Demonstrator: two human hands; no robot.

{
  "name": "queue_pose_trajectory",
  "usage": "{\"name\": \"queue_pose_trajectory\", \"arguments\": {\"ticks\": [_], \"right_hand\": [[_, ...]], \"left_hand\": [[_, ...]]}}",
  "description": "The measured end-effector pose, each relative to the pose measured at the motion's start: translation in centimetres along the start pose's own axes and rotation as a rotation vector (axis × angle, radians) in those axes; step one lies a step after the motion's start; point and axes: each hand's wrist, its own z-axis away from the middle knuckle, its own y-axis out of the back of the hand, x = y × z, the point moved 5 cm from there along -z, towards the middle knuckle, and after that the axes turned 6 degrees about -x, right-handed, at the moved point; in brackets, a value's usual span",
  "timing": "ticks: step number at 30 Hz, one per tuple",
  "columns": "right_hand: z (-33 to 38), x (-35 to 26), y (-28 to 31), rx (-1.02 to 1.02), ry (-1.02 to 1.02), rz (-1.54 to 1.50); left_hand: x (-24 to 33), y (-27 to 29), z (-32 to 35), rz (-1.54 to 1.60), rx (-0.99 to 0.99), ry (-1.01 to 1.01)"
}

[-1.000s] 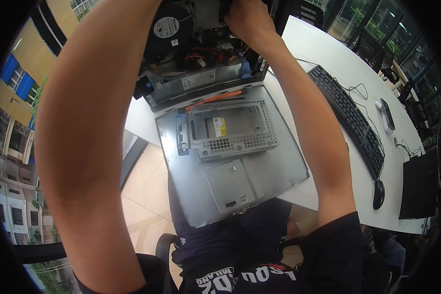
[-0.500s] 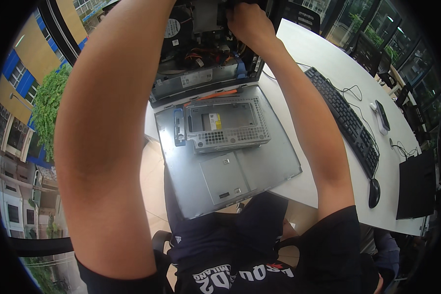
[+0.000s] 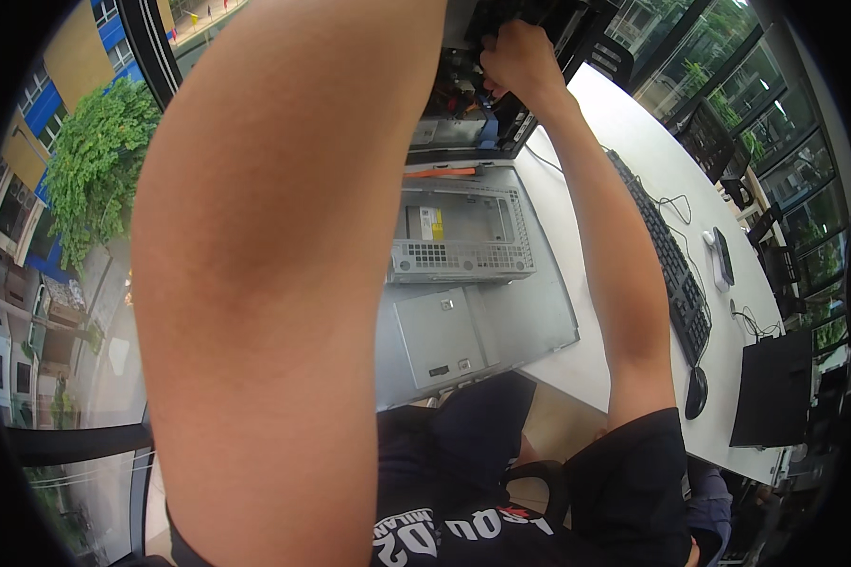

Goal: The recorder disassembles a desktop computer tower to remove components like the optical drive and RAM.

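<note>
We look down and our right hand [image 3: 518, 59] is up at the top of the view, fingers curled together inside the open black desktop computer case [image 3: 501, 113], closed around something among the cables that we cannot make out. Our left forearm [image 3: 284, 283] fills the whole left and middle of the picture, and the left hand itself runs out past the top edge, so we cannot tell how it is held. The case lies at the far end of the white desk [image 3: 624, 132], touching the grey sheet-metal side panel [image 3: 501, 312] that lies flat just nearer to us, its near edge hanging over our lap. On that panel sits a perforated grey metal drive cage [image 3: 463, 241] with a small yellow label. To the right, well apart from the case, lie a long black keyboard [image 3: 667, 255], a black mouse [image 3: 696, 392] near the desk's near end, and a dark flat monitor [image 3: 773, 387] at the edge
</note>
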Motion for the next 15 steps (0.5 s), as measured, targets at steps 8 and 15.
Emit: {"name": "queue_pose_trajectory", "arguments": {"ticks": [8,15], "right_hand": [[-0.6,1.5,-1.1,0.202,0.090,0.126],[1.9,0.9,-0.9,0.332,0.066,0.257]], "left_hand": [[0.0,-0.5,0.4,0.087,0.046,0.059],[0.5,-1.3,1.6,0.126,-0.114,-0.155]]}}
